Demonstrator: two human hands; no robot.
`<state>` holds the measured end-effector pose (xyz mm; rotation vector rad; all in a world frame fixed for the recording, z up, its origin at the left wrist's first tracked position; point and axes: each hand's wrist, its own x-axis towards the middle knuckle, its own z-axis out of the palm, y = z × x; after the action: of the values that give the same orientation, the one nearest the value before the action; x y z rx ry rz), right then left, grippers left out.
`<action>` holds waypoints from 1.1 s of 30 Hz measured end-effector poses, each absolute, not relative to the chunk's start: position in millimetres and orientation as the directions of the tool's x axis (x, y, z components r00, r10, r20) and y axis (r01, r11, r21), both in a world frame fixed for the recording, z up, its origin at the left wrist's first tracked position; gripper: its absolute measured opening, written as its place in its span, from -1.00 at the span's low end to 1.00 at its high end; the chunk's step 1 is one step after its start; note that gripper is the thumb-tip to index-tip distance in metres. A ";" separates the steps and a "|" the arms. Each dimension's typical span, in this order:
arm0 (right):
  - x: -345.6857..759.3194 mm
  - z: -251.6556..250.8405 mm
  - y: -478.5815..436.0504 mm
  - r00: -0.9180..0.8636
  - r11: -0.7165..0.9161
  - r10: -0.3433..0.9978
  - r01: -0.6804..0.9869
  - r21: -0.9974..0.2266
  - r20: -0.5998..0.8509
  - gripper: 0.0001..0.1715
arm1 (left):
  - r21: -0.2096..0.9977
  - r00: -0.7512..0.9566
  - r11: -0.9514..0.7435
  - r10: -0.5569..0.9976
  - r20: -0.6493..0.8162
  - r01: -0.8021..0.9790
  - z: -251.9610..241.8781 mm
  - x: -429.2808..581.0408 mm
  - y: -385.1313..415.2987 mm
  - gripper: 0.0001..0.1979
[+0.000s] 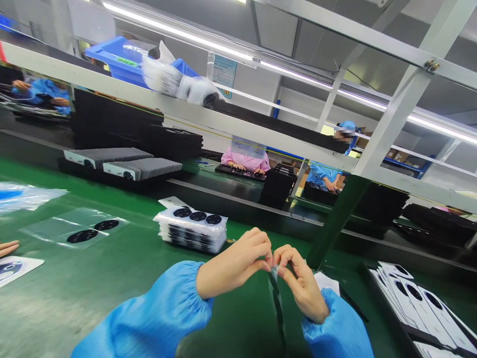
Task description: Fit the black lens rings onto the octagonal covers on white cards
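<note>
Clock positions are read on the view, centred on the pinch point.

1. Grip. The step in hand appears to be working the upper edge of the film (276, 297) between the fingertips. Pinch only the margin, the two grips close together, so that neither thumb bears on the dark band. Use light, even pressure; thin film is likely to crease or stretch if pulled hard. If the edge has two layers, which cannot be told here, roll thumb against forefinger rather than tug.

2. Hand state. The left hand (242, 261), at 9 o'clock, has thumb and forefinger closed on the film edge, other fingers curled. The right hand (301, 286), at 4 o'clock, pinches the same edge from its side, just beside the left fingertips.

3. Position. The film hangs edge-on from between the hands toward 6 o'clock, above the table (231, 328). Its lower end is blurred; contact with the table cannot be confirmed. The stack (192, 234) stands near 10 o'clock; the tray (385, 304) lies between 3 and 4 o'clock, well apart.
</note>
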<state>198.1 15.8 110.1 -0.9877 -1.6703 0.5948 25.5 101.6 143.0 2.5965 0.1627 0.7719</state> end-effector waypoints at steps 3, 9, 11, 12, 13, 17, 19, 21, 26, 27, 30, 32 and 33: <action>202.3 107.4 15.7 -0.072 0.516 0.847 0.354 -0.780 0.528 -0.87 | 0.426 0.823 -0.905 0.240 0.515 -0.003 141.6 28.8 103.2 -0.85; 214.8 125.7 14.9 -0.150 0.275 0.961 0.403 -0.873 0.233 -0.81 | 0.548 0.847 -0.836 0.278 0.453 -0.019 142.3 24.7 106.1 -0.89; 217.2 128.5 16.8 -0.172 0.167 0.978 0.314 -0.935 0.117 -0.70 | 0.636 0.853 -0.771 0.331 0.404 -0.003 140.6 25.2 109.3 -0.91; 218.1 127.7 18.0 -0.176 0.105 0.983 0.265 -0.958 0.059 -0.65 | 0.686 0.851 -0.728 0.364 0.378 0.007 138.9 26.4 111.5 -0.91; 218.9 125.4 19.1 -0.170 0.052 0.985 0.223 -0.974 0.014 -0.63 | 0.738 0.848 -0.675 0.398 0.351 0.011 136.4 28.2 114.0 -0.91; 223.3 106.6 23.2 -0.056 -0.029 0.998 0.104 -0.994 -0.035 -0.65 | 0.934 0.855 -0.356 0.484 0.188 -0.003 121.5 36.3 123.7 -0.79; 227.9 94.8 25.5 -0.008 -0.040 0.999 0.073 -0.997 -0.041 -0.62 | 0.985 0.876 -0.174 0.475 0.089 -0.006 112.9 37.9 127.3 -0.70; 234.8 82.6 28.6 0.023 -0.054 0.998 0.035 -0.998 -0.053 -0.58 | 1.000 0.886 -0.023 0.464 0.012 -0.001 103.9 37.9 130.8 -0.66; 255.7 49.7 41.0 0.056 -0.081 0.995 -0.026 -0.996 -0.082 -0.45 | 0.972 0.841 0.234 0.528 -0.120 -0.008 72.5 44.6 143.1 -0.59; 259.1 43.0 44.3 0.060 -0.083 0.995 -0.026 -0.996 -0.084 -0.42 | 0.964 0.824 0.265 0.551 -0.136 -0.018 64.5 48.1 145.6 -0.61; 266.6 24.9 55.4 0.080 -0.067 0.995 0.007 -0.998 -0.066 -0.36 | 0.951 0.759 0.301 0.635 -0.141 -0.074 40.9 60.9 151.7 -0.76; 269.8 15.5 62.9 0.100 -0.043 0.994 0.056 -0.998 -0.038 -0.35 | 0.950 0.719 0.292 0.683 -0.128 -0.108 28.3 69.0 155.0 -0.82; 271.1 12.0 66.4 0.109 -0.031 0.994 0.088 -0.996 -0.021 -0.36 | 0.951 0.704 0.285 0.700 -0.124 -0.116 23.3 72.5 156.7 -0.83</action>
<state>271.1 66.4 12.0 -1.3434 -1.1810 1.1034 72.5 156.7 23.3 1.1630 0.5972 0.5910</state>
